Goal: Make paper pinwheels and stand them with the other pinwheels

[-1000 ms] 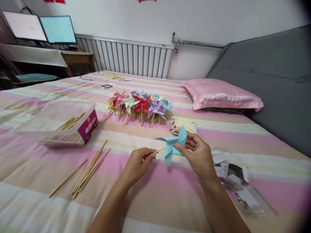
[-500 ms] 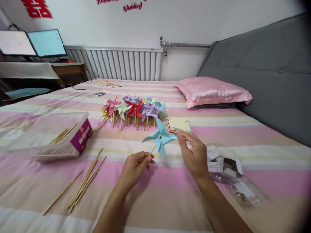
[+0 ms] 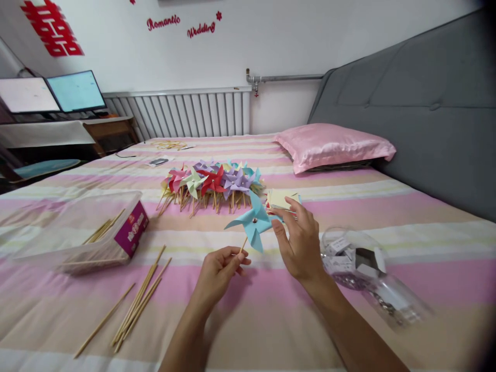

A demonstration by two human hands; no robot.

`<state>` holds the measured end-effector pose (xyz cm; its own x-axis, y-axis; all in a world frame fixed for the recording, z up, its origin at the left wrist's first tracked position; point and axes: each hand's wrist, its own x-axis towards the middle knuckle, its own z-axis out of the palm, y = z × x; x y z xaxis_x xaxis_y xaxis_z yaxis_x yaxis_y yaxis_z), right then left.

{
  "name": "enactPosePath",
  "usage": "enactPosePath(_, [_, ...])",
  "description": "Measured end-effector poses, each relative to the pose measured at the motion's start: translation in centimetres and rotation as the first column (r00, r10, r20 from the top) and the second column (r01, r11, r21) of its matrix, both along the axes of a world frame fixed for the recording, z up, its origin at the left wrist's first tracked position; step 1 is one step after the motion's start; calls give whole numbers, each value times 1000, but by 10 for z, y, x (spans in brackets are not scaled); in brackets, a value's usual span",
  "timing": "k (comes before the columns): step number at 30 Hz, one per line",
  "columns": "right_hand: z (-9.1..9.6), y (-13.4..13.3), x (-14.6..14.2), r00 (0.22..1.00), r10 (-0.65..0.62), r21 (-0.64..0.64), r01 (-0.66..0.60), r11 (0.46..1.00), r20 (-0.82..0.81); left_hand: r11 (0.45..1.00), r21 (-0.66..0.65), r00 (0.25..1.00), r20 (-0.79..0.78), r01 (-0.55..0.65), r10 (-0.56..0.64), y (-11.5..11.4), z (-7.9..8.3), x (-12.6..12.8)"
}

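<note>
A light blue paper pinwheel [image 3: 254, 221] on a thin wooden stick stands up from my left hand [image 3: 221, 271], whose thumb and fingers pinch the stick just below the blades. My right hand [image 3: 297, 237] is beside the pinwheel's right blade, fingers apart and holding nothing; whether a fingertip touches the blade I cannot tell. Behind it lies a stack of pale yellow paper sheets [image 3: 281, 198], partly covered by the fingers. Farther back a cluster of finished pinwheels [image 3: 212, 180] in red, purple, pink, green and blue lies on the bed.
Loose wooden sticks [image 3: 140, 305] lie at left, near a clear plastic box [image 3: 134, 227] holding more sticks. Clear bags of small parts [image 3: 358, 263] are at right. A pink pillow [image 3: 335, 146] rests by the grey headboard [image 3: 422, 113]. Striped bedding [image 3: 271, 330] spreads underneath.
My right hand's fingers have opened and spread from the blue blade's edge. My left hand still holds the stick. The camera view has tilted up slightly.
</note>
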<state>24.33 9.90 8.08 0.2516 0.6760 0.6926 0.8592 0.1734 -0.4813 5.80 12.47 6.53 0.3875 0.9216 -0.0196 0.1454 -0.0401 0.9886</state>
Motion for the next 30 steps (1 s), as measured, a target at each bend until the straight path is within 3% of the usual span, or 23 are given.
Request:
enactPosePath(4, [0, -1, -3, 1000, 26, -26, -25, 999, 9, 1000, -7, 1000, 15, -24, 24, -1, 1, 0])
enactPosePath(10, [1, -6, -21, 977, 211, -150, -211, 966, -15, 996, -33, 993, 79, -83, 85, -2, 2, -1])
enactPosePath(15, [7, -16, -40, 883, 448, -278, -469, 839, -137, 996, -16, 989, 118, -90, 91, -1, -1, -1])
enactPosePath(17, [9, -18, -42, 858, 478, -284, -514, 809, -190, 996, -18, 987, 127, -93, 94, -1, -1, -1])
enactPosePath(20, [9, -18, -36, 890, 340, -277, -424, 862, -304, 994, -47, 986, 123, -103, 109, -1, 0, -1])
enactPosePath(24, [9, -12, -20, 906, 74, -136, -142, 980, -417, 992, -65, 987, 116, -105, 112, -1, -1, -2])
enactPosePath(27, [8, -8, -12, 940, 40, -15, -48, 999, -339, 995, -65, 991, 101, -80, 86, -1, -1, -1])
enactPosePath(30, [5, -5, -10, 979, 73, -45, -84, 995, -192, 996, -57, 993, 97, -65, 70, -1, 0, 0])
